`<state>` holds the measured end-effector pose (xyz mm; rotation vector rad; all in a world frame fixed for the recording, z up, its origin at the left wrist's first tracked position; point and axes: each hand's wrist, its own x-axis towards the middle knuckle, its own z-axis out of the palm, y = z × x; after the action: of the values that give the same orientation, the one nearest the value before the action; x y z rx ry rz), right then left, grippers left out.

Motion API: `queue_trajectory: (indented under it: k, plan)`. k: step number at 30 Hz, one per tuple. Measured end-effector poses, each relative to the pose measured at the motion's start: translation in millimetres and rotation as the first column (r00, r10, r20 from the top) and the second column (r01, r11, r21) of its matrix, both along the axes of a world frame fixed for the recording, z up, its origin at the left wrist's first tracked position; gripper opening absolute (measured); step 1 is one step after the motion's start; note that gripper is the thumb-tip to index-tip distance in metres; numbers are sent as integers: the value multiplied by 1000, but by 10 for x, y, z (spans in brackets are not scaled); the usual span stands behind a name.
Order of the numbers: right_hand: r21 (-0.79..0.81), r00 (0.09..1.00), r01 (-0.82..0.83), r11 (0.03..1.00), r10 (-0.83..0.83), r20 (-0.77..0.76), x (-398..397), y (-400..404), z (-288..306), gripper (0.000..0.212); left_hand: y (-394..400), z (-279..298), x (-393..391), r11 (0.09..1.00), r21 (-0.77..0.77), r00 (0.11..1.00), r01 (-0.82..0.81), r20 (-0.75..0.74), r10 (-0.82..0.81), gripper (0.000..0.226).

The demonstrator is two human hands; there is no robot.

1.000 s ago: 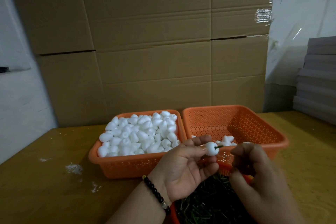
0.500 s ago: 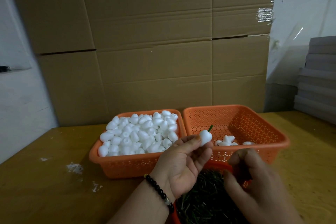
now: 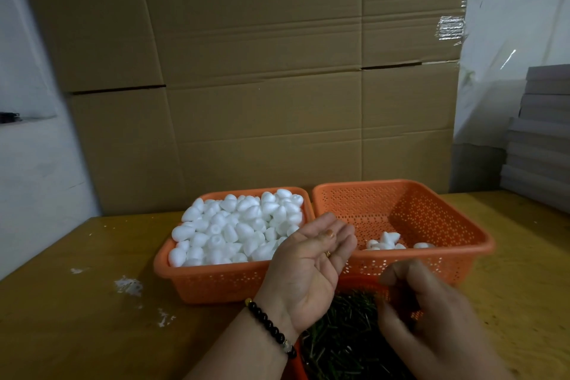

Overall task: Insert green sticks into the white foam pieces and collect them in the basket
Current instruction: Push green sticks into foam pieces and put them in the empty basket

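My left hand [image 3: 308, 268] is palm up with straight fingers and holds nothing; it hovers at the near edge between the two orange baskets. The left basket [image 3: 216, 285] is heaped with plain white foam pieces [image 3: 234, 225]. The right basket [image 3: 431, 213] holds a few foam pieces [image 3: 388, 242] near its front wall. My right hand [image 3: 431, 318] is blurred, with fingers curled down over a pile of green sticks [image 3: 339, 336] in a third orange container [image 3: 357, 282] close to me. Whether it pinches a stick is hidden.
Large cardboard boxes [image 3: 262, 86] form a wall right behind the baskets. A stack of grey boards [image 3: 539, 139] stands at the back right. White foam crumbs [image 3: 128, 285] lie on the wooden table [image 3: 77, 318] to the left.
My left hand held a foam piece with a green stick, lifted it toward the right basket, and now lies open without it. My right hand dropped lower onto the green sticks.
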<state>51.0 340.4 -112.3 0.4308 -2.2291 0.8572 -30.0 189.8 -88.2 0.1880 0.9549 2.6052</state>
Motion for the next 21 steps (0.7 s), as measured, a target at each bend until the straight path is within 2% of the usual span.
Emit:
queue_trajectory:
  k: [3,5,6,7,8,10,11,12,13,15,17,21]
  plan:
    - [39,1000,-2,999,2,16,-1,-2,3,32,-43,1,-49,977,-180,990,-117,-101,100,35]
    - [68,999,-27,997,25,23,7,-3,8,29,-103,5,-88,877,-380,943,-294,-263,202,42]
    - [77,999,-38,996,36,27,13,-2,14,27,-151,11,-110,785,-477,899,-396,-374,226,44]
    - [86,998,-46,995,43,36,24,-1,24,24,-216,25,-132,656,-556,835,-510,-504,223,44]
    - [102,998,-56,993,52,42,31,4,30,21,-293,50,-159,490,-602,750,-630,-636,183,43]
    - [159,995,-60,985,46,86,39,9,37,12,-482,87,-216,94,-600,603,-795,-797,14,34]
    - [185,991,-54,981,30,128,43,7,44,11,-587,105,-253,-87,-579,584,-811,-810,-58,32]
    - [203,985,-52,978,17,170,37,5,47,14,-701,130,-291,-230,-574,604,-786,-792,-88,33]
    - [221,978,-50,974,2,211,35,0,44,18,-820,161,-326,-328,-588,642,-739,-762,-80,35]
    - [255,961,-48,966,-25,275,35,-17,55,24,-1077,207,-404,-447,-622,708,-643,-705,-37,38]
    - [267,953,-44,963,-40,300,38,-31,67,25,-1325,242,-459,-513,-645,738,-567,-674,30,37]
    - [330,944,-40,943,-73,322,12,-43,53,35,-1657,196,-509,-495,-746,785,-445,-591,186,34]
